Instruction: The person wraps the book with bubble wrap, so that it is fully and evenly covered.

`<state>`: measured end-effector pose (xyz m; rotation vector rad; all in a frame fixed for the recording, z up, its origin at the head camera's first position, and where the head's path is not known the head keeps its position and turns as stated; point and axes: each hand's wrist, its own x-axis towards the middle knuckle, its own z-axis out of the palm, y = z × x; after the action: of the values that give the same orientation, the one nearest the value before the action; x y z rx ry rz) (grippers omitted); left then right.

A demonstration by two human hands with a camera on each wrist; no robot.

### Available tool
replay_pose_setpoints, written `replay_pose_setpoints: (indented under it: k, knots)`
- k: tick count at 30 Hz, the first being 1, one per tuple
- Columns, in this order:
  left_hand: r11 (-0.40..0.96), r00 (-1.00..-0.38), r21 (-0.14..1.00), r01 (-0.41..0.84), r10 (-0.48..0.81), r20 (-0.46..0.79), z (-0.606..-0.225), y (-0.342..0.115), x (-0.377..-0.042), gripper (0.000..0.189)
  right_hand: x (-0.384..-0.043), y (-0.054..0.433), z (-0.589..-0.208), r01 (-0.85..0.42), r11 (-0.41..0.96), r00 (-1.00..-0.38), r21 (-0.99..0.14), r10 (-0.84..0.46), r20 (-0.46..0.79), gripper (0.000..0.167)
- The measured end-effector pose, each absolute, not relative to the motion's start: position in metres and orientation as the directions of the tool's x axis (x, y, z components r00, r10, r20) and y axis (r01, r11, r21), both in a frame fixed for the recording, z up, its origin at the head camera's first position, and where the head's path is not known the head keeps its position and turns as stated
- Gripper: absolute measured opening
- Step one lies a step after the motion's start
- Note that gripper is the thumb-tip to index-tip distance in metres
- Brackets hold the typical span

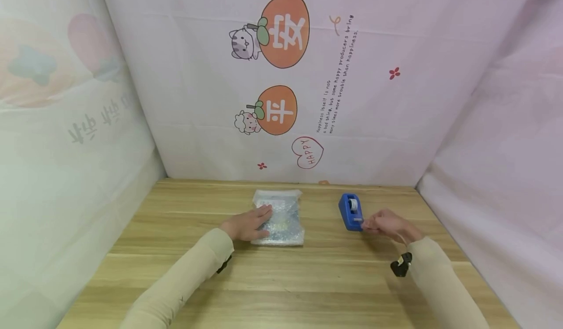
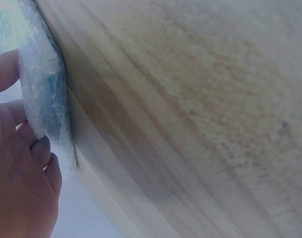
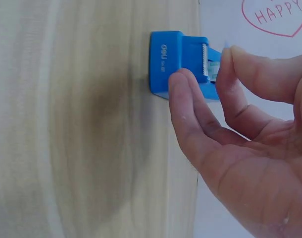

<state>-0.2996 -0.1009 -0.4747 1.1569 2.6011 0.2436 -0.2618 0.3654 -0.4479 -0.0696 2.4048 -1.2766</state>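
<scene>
A flat, bubble-wrapped package [image 1: 288, 221] lies on the wooden table, and my left hand [image 1: 246, 225] rests on its left side with fingers spread. Up close in the left wrist view, the clear wrap [image 2: 47, 94] bulges along the edge beside my fingers. To the right stands a blue tape dispenser [image 1: 345, 216] with a roll of tape [image 1: 353, 204] in it. My right hand [image 1: 387, 223] is at the dispenser's near end. In the right wrist view its thumb and index finger pinch the tape end just past the serrated cutter [image 3: 205, 59]; other fingers overlap the dispenser's body.
The wooden tabletop [image 1: 272, 290] spreads in front of both hands. A printed white cloth [image 1: 211, 123] rises behind it, with more cloth along the left and right sides. Between package and dispenser lies a strip of bare wood.
</scene>
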Motion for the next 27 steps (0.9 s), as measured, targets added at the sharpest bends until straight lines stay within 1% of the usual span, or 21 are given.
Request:
replay_pose_setpoints:
  k: [2,6,8,14,18,21,24,27]
  knots:
    - [0.665,-0.638,0.267,0.698,0.746,-0.190,-0.474,-0.102,-0.300,0.073,-0.260,0.364,-0.450,0.142,0.607,-0.921,-0.782,-0.209,-0.330,0.032]
    - [0.664,-0.636,0.274,0.696,0.747,-0.194,-0.475,-0.102,-0.300,0.073,-0.255,0.360,-0.456,0.130,0.658,-0.927,-0.742,-0.184,-0.326,0.024]
    - [0.664,-0.635,0.271,0.697,0.747,-0.196,-0.477,-0.102,-0.300,0.073,-0.252,0.357,-0.460,0.127,0.677,-0.929,-0.725,-0.175,-0.327,0.023]
    - [0.674,-0.646,0.244,0.697,0.738,-0.195,-0.482,-0.101,-0.300,0.075,-0.247,0.350,-0.471,0.132,0.707,-0.941,-0.695,-0.132,-0.313,0.031]
    - [0.682,-0.654,0.235,0.693,0.731,-0.193,-0.482,-0.101,-0.300,0.075,-0.248,0.348,-0.476,0.100,0.739,-0.958,-0.666,-0.110,-0.265,0.039]
    - [0.683,-0.655,0.237,0.691,0.730,-0.196,-0.480,-0.101,-0.300,0.074,-0.249,0.347,-0.480,0.063,0.765,-0.972,-0.640,-0.098,-0.213,0.042]
    - [0.683,-0.656,0.248,0.687,0.730,-0.193,-0.479,-0.101,-0.299,0.074,-0.250,0.346,-0.483,0.048,0.776,-0.980,-0.629,-0.085,-0.179,0.040]
    - [0.686,-0.658,0.250,0.684,0.727,-0.196,-0.480,-0.102,-0.300,0.073,-0.249,0.344,-0.482,0.021,0.793,-0.985,-0.609,-0.089,-0.149,0.033]
